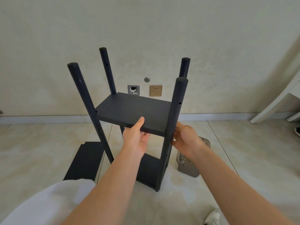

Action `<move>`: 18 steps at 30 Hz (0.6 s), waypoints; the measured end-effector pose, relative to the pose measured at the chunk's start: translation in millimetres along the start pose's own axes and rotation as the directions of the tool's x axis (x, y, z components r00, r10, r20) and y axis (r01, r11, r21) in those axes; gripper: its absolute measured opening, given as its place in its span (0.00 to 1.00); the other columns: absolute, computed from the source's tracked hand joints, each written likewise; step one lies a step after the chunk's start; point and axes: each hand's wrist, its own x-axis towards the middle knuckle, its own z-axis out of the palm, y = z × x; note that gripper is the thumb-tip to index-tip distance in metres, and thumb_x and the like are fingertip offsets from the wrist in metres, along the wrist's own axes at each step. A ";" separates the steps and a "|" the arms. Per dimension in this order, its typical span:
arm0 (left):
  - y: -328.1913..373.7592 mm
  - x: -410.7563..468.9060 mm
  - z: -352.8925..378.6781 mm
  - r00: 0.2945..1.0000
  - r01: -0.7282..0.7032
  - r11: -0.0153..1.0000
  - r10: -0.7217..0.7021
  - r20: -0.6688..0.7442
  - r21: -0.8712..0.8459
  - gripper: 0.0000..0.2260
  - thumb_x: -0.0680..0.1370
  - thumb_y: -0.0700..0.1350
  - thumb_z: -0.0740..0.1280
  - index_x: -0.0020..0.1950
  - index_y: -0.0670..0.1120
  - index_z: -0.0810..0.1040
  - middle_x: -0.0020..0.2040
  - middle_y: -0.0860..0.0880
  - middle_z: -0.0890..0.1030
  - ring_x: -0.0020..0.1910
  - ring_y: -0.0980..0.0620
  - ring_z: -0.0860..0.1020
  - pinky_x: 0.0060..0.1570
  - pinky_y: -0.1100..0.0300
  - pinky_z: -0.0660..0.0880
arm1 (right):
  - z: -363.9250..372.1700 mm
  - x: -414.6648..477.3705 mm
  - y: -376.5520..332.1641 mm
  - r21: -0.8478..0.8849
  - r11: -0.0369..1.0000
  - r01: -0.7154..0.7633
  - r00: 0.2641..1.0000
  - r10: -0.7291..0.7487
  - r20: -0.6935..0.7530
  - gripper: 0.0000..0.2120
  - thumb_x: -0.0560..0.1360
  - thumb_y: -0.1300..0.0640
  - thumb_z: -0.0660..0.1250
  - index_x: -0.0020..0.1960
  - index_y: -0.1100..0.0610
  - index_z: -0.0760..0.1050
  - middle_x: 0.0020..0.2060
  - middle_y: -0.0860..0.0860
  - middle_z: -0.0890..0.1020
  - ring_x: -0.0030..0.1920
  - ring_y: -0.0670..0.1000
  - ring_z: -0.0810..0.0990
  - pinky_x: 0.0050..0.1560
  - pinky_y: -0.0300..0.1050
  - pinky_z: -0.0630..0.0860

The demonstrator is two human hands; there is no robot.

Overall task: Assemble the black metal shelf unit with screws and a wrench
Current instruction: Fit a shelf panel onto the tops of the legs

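Hands on upper panel and post of half-built shelf unit

Floor (243,159) is pale tile and meets a cream wall (146,30) at a light skirting. Black metal shelf unit (129,111) stands upright on the floor in centre frame, near the wall. It has four round posts with capped tops and side holes. Upper panel (146,109) sits about midway up between the posts. Lower panel (148,169) sits near the feet. Loose panel (84,161), also black, lies flat on the floor just left of the unit.

White clothing (48,205) fills the lower left corner. White furniture leg (276,103) slants in at the right edge.

Left hand (138,137) grips the front edge of the upper panel, thumb on top and fingers underneath. Right hand (185,138) is curled round the front right post (176,111) at the panel's corner. Cannot tell if it also holds a screw.

Clear plastic container (188,168) stands on the floor just right of the unit, partly behind the right forearm. Metal piece (183,159) shows inside it, too small to identify.

Gold socket (155,90), open wall box (133,90) and round cap (146,79) are on the wall behind the unit. White shoe (212,216) is at the bottom edge and dark shoe (297,131) at the far right.
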 end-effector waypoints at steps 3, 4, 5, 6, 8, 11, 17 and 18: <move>1.2 4.8 -2.6 1.000 -0.003 1.000 0.003 0.002 0.010 0.18 0.76 0.36 0.72 0.65 0.45 0.75 0.57 0.43 0.82 0.54 0.42 0.82 0.49 0.48 0.80 | -1.4 3.3 -1.5 0.002 1.000 -0.009 1.000 0.009 0.013 0.14 0.83 0.56 0.59 0.63 0.62 0.76 0.51 0.54 0.82 0.45 0.51 0.81 0.47 0.47 0.75; 0.7 6.4 -4.0 1.000 -0.007 1.000 0.007 0.009 0.015 0.18 0.76 0.36 0.72 0.64 0.45 0.75 0.57 0.43 0.82 0.54 0.42 0.82 0.50 0.48 0.81 | -3.0 4.7 -2.0 -0.005 1.000 -0.013 1.000 0.013 0.023 0.14 0.83 0.57 0.59 0.63 0.63 0.76 0.48 0.54 0.83 0.42 0.50 0.82 0.45 0.46 0.76; -0.2 8.0 -6.3 1.000 -0.014 1.000 0.014 0.016 0.022 0.18 0.76 0.36 0.71 0.64 0.45 0.75 0.58 0.43 0.82 0.55 0.42 0.82 0.51 0.48 0.80 | -5.1 6.0 -2.4 -0.016 1.000 -0.018 0.999 0.019 0.036 0.14 0.83 0.58 0.59 0.63 0.64 0.76 0.45 0.54 0.83 0.39 0.49 0.83 0.43 0.45 0.77; -1.6 9.9 -8.5 1.000 -0.024 0.999 0.024 0.018 0.035 0.18 0.76 0.36 0.71 0.64 0.45 0.75 0.58 0.44 0.82 0.55 0.42 0.82 0.52 0.47 0.80 | -7.1 7.6 -2.2 -0.029 0.999 -0.025 0.999 0.027 0.047 0.14 0.83 0.59 0.59 0.63 0.64 0.76 0.43 0.53 0.83 0.39 0.49 0.83 0.43 0.45 0.77; -5.4 13.5 -12.5 0.999 -0.041 0.997 0.041 0.003 0.070 0.18 0.76 0.36 0.72 0.64 0.46 0.76 0.57 0.45 0.82 0.54 0.43 0.82 0.53 0.47 0.80 | -11.4 11.7 0.5 -0.060 0.997 -0.046 0.997 0.049 0.051 0.13 0.83 0.60 0.59 0.63 0.64 0.76 0.46 0.55 0.84 0.42 0.51 0.83 0.47 0.48 0.78; -11.5 17.4 -17.3 0.998 -0.043 0.993 0.047 -0.030 0.107 0.17 0.76 0.38 0.72 0.63 0.47 0.76 0.55 0.46 0.82 0.53 0.44 0.82 0.53 0.47 0.79 | -14.3 16.1 5.4 -0.053 0.996 -0.076 0.996 0.078 0.034 0.12 0.82 0.61 0.57 0.57 0.63 0.78 0.45 0.56 0.83 0.42 0.53 0.82 0.46 0.48 0.78; -19.7 24.8 -25.1 0.998 -0.047 0.993 0.051 -0.033 0.111 0.12 0.75 0.38 0.73 0.56 0.50 0.77 0.53 0.46 0.83 0.51 0.44 0.83 0.51 0.48 0.80 | -13.3 30.4 5.3 -0.135 0.990 -0.028 1.000 0.028 -0.002 0.12 0.82 0.59 0.61 0.62 0.62 0.75 0.50 0.57 0.80 0.50 0.57 0.81 0.48 0.51 0.80; -20.7 26.4 -26.4 0.998 -0.048 0.992 0.052 -0.036 0.113 0.12 0.75 0.39 0.73 0.55 0.50 0.77 0.53 0.46 0.83 0.51 0.45 0.83 0.51 0.48 0.81 | -13.4 32.5 6.3 -0.149 0.988 -0.028 1.000 0.028 -0.004 0.13 0.82 0.59 0.62 0.64 0.62 0.74 0.51 0.58 0.80 0.51 0.58 0.81 0.50 0.52 0.80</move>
